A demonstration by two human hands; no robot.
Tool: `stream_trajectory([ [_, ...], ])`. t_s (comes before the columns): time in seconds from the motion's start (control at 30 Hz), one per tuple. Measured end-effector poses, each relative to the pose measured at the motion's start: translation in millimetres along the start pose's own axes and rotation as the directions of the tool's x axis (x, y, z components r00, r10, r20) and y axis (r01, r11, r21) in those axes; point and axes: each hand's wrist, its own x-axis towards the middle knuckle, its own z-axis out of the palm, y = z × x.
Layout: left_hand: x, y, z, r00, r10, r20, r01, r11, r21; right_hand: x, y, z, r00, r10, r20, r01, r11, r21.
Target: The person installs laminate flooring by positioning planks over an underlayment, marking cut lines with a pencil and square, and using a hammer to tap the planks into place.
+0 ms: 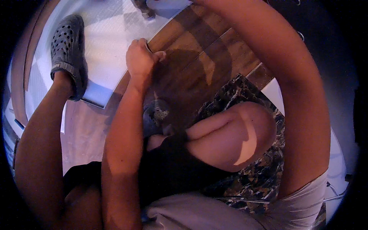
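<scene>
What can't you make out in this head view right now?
- Right hand: cut off by the top edge; only the right forearm shows.
- Left hand fingertips: curled over the wood plank edge, hidden.
- Second shoe: mostly covered by the left arm and knee.

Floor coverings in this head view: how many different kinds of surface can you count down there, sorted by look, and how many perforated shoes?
Wood-look plank flooring, gripped at its edge by the left hand: 1
White textured sheet: 1
Dark marbled slab under the knee: 1
Grey perforated shoes: 2, one on the sheet, one partly hidden by the leg
Total: 5
</scene>
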Motion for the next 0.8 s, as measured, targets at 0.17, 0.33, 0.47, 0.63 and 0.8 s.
stream_trajectory([
  [0.17, 2, -2, 2, 1.0, 0.012, 0.005, -0.012, 1.0, 0.025, 7, -7, 7, 0.994, -0.029, 0.102, 0.032, 0.999, -0.035],
  [0.33, 1, -2, 0, 1.0, 0.018, 0.009, -0.019, 1.0, 0.018, 5, 4, -4, 0.999, 0.017, 0.046, -0.015, 0.999, -0.053],
  [0.47, 0, 0, 0, 0.999, 0.032, 0.001, -0.032, 0.999, 0.025, -6, 1, 2, 1.0, -0.011, -0.012, 0.01, 0.998, -0.058],
  [0.63, 2, -1, 0, 0.999, 0.038, 0.016, -0.039, 0.998, 0.042, 0, 5, -5, 0.999, 0.026, 0.034, -0.024, 0.998, -0.056],
  [0.8, 0, 1, 0, 0.999, 0.044, 0.014, -0.044, 0.998, 0.039, -8, 15, 0, 0.999, 0.027, 0.039, -0.025, 0.999, -0.041],
])
